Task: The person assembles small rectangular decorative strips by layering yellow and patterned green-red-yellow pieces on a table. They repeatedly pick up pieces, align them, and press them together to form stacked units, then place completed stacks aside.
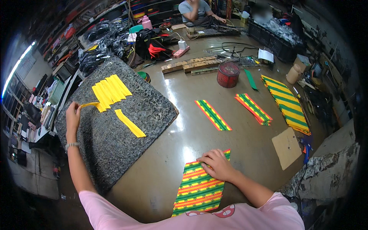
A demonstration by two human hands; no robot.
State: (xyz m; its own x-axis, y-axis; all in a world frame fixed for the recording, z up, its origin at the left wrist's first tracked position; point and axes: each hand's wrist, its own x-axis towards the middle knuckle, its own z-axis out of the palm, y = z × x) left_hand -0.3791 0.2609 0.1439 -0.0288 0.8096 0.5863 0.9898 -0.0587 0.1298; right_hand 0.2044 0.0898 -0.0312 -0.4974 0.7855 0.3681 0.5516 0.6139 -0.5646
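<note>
My left hand [73, 117] is closed in a pinch on one end of a narrow yellow strip [90, 104]. The strip's other end reaches a row of overlapping yellow strips [111, 92] on a rough dark grey slab [107, 145]. A separate yellow strip [130, 123] lies below the row. My right hand [218, 165] rests on the upper part of a green, yellow and orange striped panel [199, 191] near my body. Its fingers lie over the panel and the thumb is apart. The panel's lower end is partly hidden by my pink shirt.
Striped pieces [213, 115], [253, 109] and a green-yellow stack [285, 103] lie on the shiny table [153, 184]. Cardboard [286, 148] and a blue glue gun [306, 149] are at right. Beyond stand a red tin [228, 75] and wooden bars [195, 64]. Another person [195, 11] sits at the far side.
</note>
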